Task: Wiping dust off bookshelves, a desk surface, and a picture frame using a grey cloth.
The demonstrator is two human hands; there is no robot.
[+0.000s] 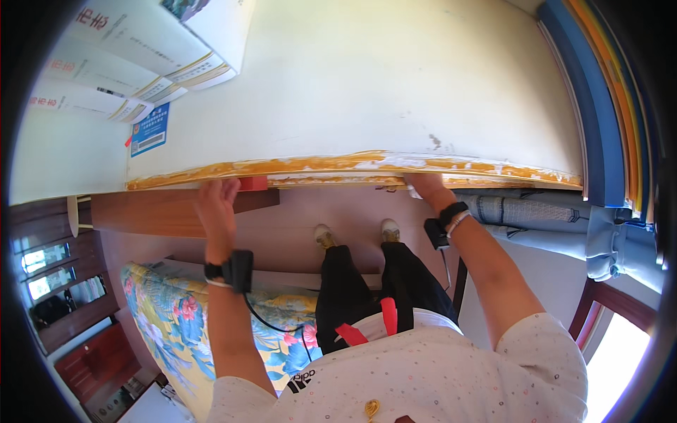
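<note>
In front of me is a white shelf board point(349, 95) whose front edge point(317, 164) is worn, with chipped paint showing orange-brown. My left hand point(218, 203) is just below that edge at the left, its fingers bent and slightly apart, with nothing seen in it. Right beside its fingertips is a red object point(254, 183), partly hidden under the board; I cannot tell whether they touch. Farther right, my right hand point(427, 187) reaches under the edge, fingers partly hidden. A bit of white cloth or tissue point(413, 192) shows beneath it.
Thick white books point(153, 58) stand at the shelf's left, near a blue printed sticker point(150, 130). Blue and orange folders point(597, 95) line the right. Below are a brown wooden panel point(158, 211), a flower-patterned cover point(185, 317) and a grey-blue curtain point(534, 211). Black wrist devices point(240, 271) trail cables.
</note>
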